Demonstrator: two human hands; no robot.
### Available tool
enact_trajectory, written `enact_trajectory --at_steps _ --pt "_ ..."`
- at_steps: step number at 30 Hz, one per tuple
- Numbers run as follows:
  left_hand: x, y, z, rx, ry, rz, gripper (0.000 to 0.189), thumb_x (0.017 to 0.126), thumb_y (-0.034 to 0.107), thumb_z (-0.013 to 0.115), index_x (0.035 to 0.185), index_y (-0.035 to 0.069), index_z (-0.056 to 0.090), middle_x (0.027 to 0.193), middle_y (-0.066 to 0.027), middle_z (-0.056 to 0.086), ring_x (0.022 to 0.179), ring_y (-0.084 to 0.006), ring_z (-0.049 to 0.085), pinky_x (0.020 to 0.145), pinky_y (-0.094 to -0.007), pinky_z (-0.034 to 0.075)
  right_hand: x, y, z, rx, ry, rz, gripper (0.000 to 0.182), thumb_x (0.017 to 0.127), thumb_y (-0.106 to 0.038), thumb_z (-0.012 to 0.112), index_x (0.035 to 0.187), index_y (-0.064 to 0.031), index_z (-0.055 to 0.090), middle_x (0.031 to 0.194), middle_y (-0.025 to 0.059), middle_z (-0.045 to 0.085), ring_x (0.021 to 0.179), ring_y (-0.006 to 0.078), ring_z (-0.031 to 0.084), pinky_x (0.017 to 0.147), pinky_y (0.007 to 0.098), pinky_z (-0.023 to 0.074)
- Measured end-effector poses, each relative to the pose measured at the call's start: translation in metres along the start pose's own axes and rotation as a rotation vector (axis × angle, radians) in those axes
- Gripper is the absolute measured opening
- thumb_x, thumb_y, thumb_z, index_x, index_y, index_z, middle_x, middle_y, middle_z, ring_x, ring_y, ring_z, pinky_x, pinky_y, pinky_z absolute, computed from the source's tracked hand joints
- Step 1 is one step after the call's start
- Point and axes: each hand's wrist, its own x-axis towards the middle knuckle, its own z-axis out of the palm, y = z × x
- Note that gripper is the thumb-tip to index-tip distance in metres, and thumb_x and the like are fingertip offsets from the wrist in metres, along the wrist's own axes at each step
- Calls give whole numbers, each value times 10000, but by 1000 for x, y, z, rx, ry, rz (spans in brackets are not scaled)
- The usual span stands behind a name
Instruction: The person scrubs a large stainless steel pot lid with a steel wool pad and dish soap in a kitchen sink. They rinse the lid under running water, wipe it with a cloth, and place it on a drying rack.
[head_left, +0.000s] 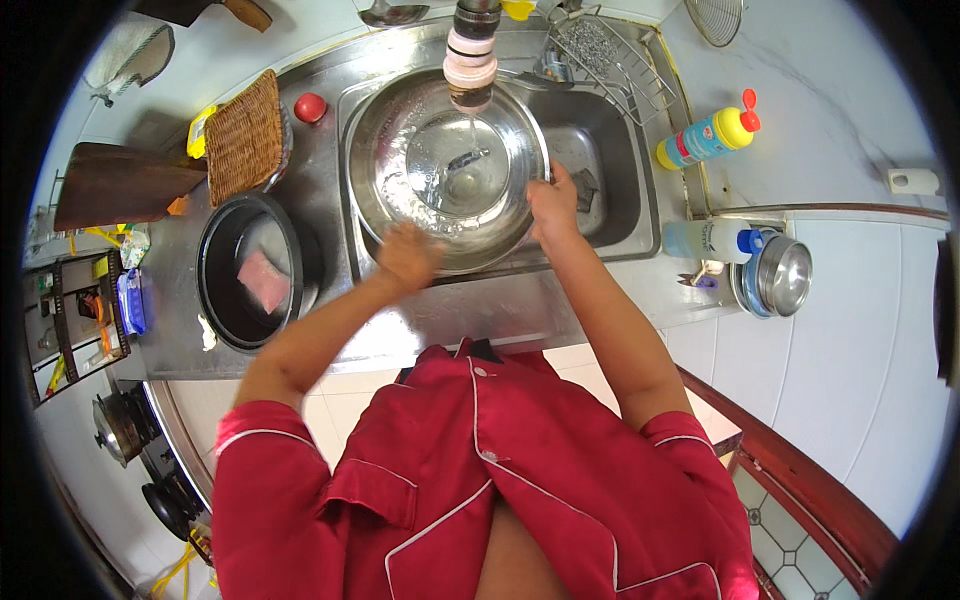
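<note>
A large stainless steel basin sits over the left bowl of the sink. Water runs into it from a faucet with a pink and black fitting. My right hand grips the basin's right rim. Motion blurs my left hand, which is over the basin's near left rim; whether it touches the metal cannot be told. To the left, a black round pot or tub holds a pink piece, perhaps a cloth or sponge.
Left of the sink are a wicker basket, a red round object and a dark wooden board. A wire rack stands behind the right bowl. Bottles, including a yellow-and-blue one, and stacked metal bowls are at the right.
</note>
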Motion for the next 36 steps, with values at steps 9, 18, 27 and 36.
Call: enact_trajectory --at_steps 9,18,27,36 --pt "13 -26 15 161 326 356 411 816 185 524 1186 8 491 1222 -197 505 1126 -294 504 933 -327 412 58 -11 -15 -140 -116 34 451 681 37 485 1132 38 506 895 112 586 768 214 560 643 335 450" --pt "-10 32 9 -341 398 454 164 813 154 528 829 -5 564 746 -172 625 657 -356 608 606 -440 489 -12 -4 -6 -89 -143 103 529 615 -24 544 1133 -5 442 817 85 527 711 195 533 512 350 422" --pt "1 13 8 -273 117 504 405 902 313 431 1172 30 537 1113 -212 568 995 -339 572 869 -413 449 -21 -10 -5 -71 -97 272 540 636 -33 509 1161 -3 390 907 128 509 708 210 542 445 360 447" --pt "-8 30 -5 -294 383 447 173 829 208 516 785 55 583 689 -180 622 648 -349 625 583 -461 491 -36 13 -20 21 36 264 518 627 -51 543 1112 -39 364 863 125 502 615 214 523 418 350 428"
